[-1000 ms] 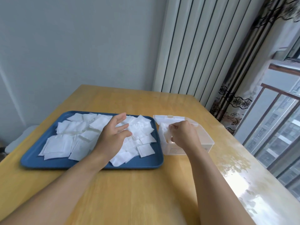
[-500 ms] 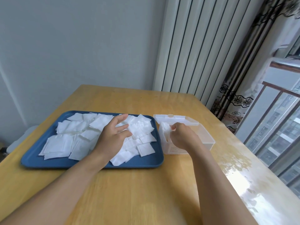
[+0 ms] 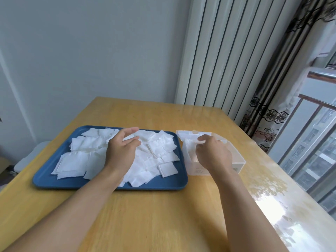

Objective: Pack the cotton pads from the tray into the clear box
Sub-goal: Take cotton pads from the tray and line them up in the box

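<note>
A: Where are the cotton pads [image 3: 158, 151]?
B: Heaped in the blue tray [image 3: 54, 179] on the table [image 3: 163, 215], under the left hand [image 3: 121, 151], fingers loosely spread, holding nothing.
A: The right hand [image 3: 212, 153]?
B: At three o'clock, over the clear box [image 3: 238, 160]; fingers curled, grip unclear.

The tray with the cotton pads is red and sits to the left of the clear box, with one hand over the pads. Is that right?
Not quite: the tray is blue, not red, as the head view shows. The rest holds: it sits to the left of the clear box, and the left hand is over the cotton pads.
</note>
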Demonstrator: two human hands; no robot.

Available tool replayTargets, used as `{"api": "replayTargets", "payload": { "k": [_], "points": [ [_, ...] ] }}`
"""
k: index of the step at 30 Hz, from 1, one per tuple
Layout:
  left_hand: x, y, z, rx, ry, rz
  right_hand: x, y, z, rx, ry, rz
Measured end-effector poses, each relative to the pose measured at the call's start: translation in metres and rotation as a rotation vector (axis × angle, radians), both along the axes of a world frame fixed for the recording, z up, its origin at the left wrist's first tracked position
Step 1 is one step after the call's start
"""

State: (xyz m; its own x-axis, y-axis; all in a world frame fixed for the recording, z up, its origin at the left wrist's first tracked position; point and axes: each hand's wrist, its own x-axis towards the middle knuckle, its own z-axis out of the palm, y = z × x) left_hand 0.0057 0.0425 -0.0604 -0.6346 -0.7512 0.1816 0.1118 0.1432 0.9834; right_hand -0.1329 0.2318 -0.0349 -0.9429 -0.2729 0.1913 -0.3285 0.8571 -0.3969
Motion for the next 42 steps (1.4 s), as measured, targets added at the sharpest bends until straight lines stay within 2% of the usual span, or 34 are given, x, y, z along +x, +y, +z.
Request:
{"api": "replayTargets", "payload": {
  "k": [3,6,8,12,15,16,20,22,26,30,34,38,42],
  "points": [
    [-0.001,-0.015,-0.003,0.068,0.037,0.106,0.006,-0.010,0.007,-0.223,0.208,0.069],
    [-0.003,-0.025,-0.010,0.150,-0.005,0.101,0.024,-0.041,0.006,-0.302,0.098,0.344],
    [-0.005,-0.027,-0.012,0.203,-0.024,0.073,0.033,-0.065,0.003,-0.237,0.029,0.475],
    [-0.008,-0.030,-0.013,0.260,-0.019,0.055,0.028,-0.109,0.000,-0.036,0.020,0.577],
    [-0.008,-0.031,-0.014,0.267,-0.021,0.041,0.027,-0.130,-0.010,0.229,-0.114,0.582],
    [-0.008,-0.033,-0.014,0.269,-0.025,0.040,0.027,-0.134,-0.015,0.249,-0.116,0.559],
    [-0.006,-0.034,-0.012,0.271,-0.030,0.033,0.022,-0.133,-0.024,0.045,-0.100,0.441],
    [-0.006,-0.034,-0.012,0.265,-0.028,0.035,0.022,-0.127,-0.021,-0.117,-0.111,0.436],
    [-0.006,-0.032,-0.012,0.250,-0.007,0.024,0.028,-0.106,-0.008,-0.462,-0.015,0.408],
    [-0.004,-0.028,-0.007,0.237,0.029,-0.074,0.037,-0.087,-0.008,-0.774,-0.227,0.383],
    [-0.006,-0.018,-0.007,0.188,-0.007,-0.154,0.042,-0.073,-0.022,-0.802,-0.344,0.398],
    [-0.005,-0.017,-0.010,0.074,-0.081,-0.074,0.040,-0.068,-0.040,-0.682,-0.274,0.395],
    [-0.004,-0.020,-0.012,0.000,-0.077,-0.039,0.045,-0.067,-0.042,-0.625,-0.157,0.404]
  ]
}}
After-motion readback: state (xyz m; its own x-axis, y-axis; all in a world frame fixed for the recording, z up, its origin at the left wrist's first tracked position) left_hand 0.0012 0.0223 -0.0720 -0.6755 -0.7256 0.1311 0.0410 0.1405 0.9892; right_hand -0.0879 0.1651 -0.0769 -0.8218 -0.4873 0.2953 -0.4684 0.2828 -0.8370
